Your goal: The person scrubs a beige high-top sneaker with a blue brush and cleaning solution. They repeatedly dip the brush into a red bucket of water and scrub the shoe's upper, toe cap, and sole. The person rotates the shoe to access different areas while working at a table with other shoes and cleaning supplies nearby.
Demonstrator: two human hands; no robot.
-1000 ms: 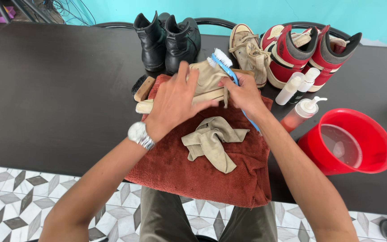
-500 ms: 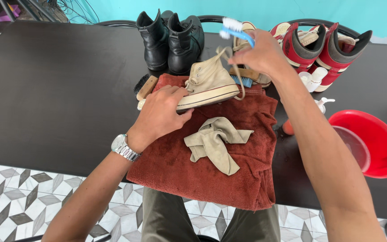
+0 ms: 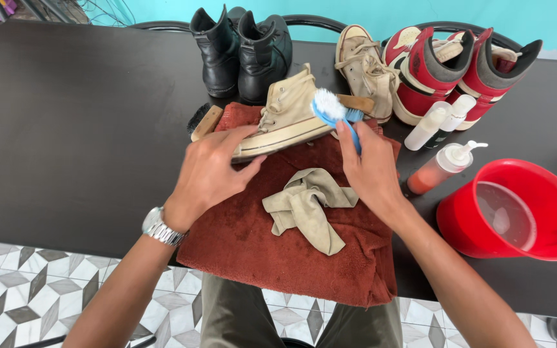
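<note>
A beige canvas high-top shoe (image 3: 286,115) lies on its side on a rust-red towel (image 3: 272,245). My left hand (image 3: 211,171) grips its sole end, pinning it down. My right hand (image 3: 369,164) holds a blue-handled brush with white bristles (image 3: 331,109), the bristles resting against the shoe's upper near the ankle. A crumpled beige cloth (image 3: 307,206) lies on the towel between my hands. A silver watch (image 3: 159,227) is on my left wrist.
On the black table (image 3: 66,129) stand a pair of black boots (image 3: 243,51), the second beige shoe (image 3: 365,67), red and white high-tops (image 3: 446,67), several bottles (image 3: 443,129), a red water jug (image 3: 517,209) and a wooden brush (image 3: 204,122).
My right hand came back from the far right of the table with the brush and set it against the shoe. My left hand shifted up onto the sole.
</note>
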